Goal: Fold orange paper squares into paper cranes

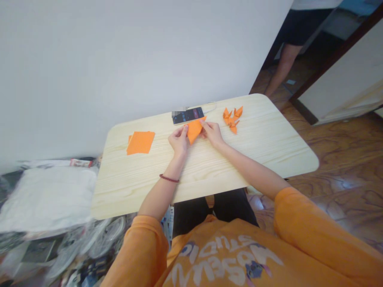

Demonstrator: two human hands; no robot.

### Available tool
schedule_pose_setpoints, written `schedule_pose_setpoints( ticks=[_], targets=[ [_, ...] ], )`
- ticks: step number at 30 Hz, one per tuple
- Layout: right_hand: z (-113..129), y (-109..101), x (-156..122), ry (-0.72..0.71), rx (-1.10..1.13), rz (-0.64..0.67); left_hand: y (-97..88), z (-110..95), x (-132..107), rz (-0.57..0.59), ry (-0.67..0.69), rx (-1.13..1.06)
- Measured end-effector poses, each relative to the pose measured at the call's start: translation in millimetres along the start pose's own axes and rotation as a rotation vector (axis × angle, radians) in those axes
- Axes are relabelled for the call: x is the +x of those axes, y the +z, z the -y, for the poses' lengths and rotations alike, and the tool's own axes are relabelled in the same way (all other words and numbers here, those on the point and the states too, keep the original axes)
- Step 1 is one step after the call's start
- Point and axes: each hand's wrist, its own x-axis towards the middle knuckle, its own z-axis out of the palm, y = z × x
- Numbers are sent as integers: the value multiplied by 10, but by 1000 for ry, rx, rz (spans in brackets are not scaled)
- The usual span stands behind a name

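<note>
While you hold one piece of orange paper [194,131] in front of you, near the middle of the table [137,179], both your hands are busy with it. Your left hand [178,140] pinches its left side, with the thumb on top. Your right hand [213,133] grips the other side, up by the top corner. That paper is partway done, I think: it looks folded, with one point hanging down, but I can't tell how many folds it has.

Over on your right sit some small folded shapes [233,126], three as far as I can see, close together. They have pointy bits and look all done. On your left, flat sheets [141,142] lie in a little pile, with no folds that I can see, so those look not started. I can't count them. Just past your paper lies a phone [188,116].
</note>
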Motion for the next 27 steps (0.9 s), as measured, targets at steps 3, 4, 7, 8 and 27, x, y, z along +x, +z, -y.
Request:
schedule_pose_setpoints(
  ticks=[3, 4, 7, 8, 27],
  targets=[
    [-27, 14, -6, -6, -25, 30, 8, -2, -12, -2, 18, 0],
    [-29, 16, -11, -1, -45, 26, 12, -4, -15, -5, 17, -6],
    [-11, 15, -33, 0, -119, -11, 23, -11, -19, -16, 1, -14],
    [0, 15, -42, -6, -136, -18, 27, -11, -19, -21, -2, -17],
    [60, 36, -75, -5, -194, 163, 62, -11, -10, -103, -5, -100]
  ],
)
